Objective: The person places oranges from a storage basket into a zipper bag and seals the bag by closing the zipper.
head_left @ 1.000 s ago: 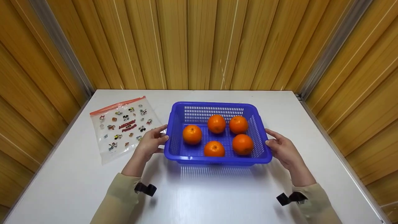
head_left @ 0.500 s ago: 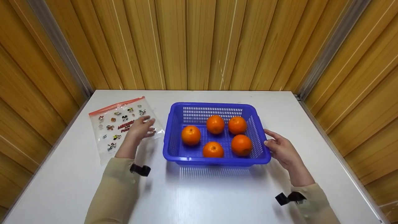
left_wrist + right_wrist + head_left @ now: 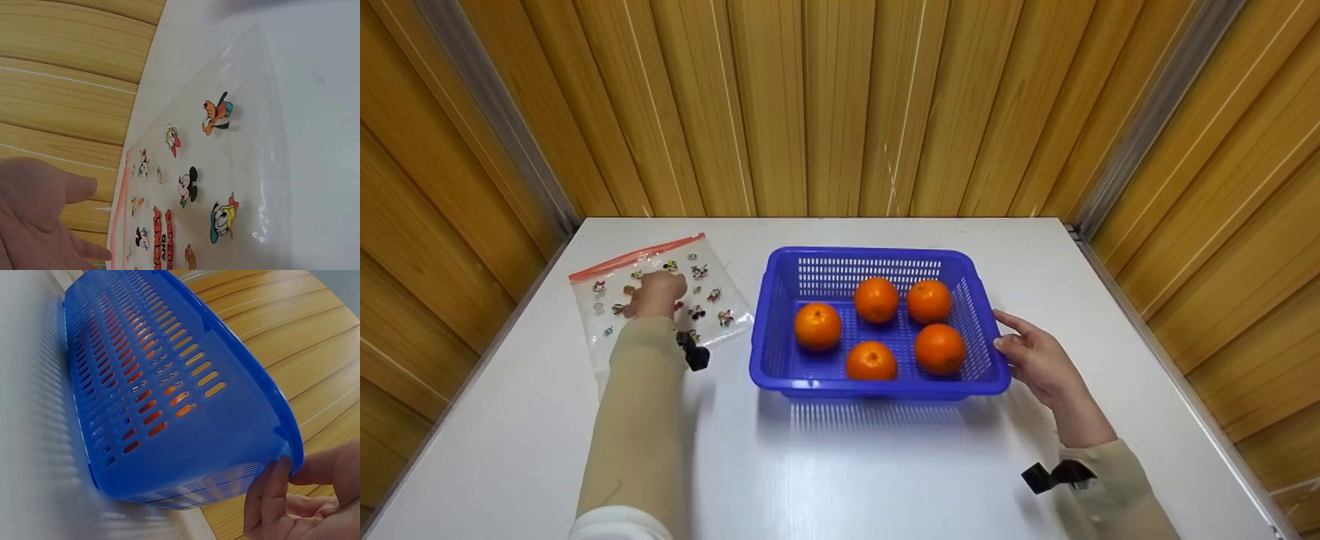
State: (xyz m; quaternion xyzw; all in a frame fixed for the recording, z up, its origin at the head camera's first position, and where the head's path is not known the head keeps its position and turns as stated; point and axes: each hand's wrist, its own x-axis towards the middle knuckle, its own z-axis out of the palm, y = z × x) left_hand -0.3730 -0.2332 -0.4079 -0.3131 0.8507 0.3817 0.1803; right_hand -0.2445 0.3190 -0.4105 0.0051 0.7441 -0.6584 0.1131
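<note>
A blue plastic basket (image 3: 885,387) stands on the white table with several oranges (image 3: 818,327) inside. My right hand (image 3: 1039,367) holds the basket's right rim; in the right wrist view the thumb lies on the rim and the fingers (image 3: 275,495) are under it. To the left lies a clear zip bag (image 3: 712,262) with an orange-red top strip and printed cartoon figures. Above this bag is my left hand (image 3: 657,294), seen from behind in the head view. The left wrist view shows its thumb (image 3: 81,188) stretched out and nothing held; whether it touches the bag I cannot tell.
The white table (image 3: 840,472) ends at wood-patterned panels (image 3: 840,112) at the back and both sides. Each sleeve carries a black wrist mount (image 3: 694,352).
My left hand has let go of the basket's left rim and moved left and away from me over the bag. The right hand stays on the rim.
</note>
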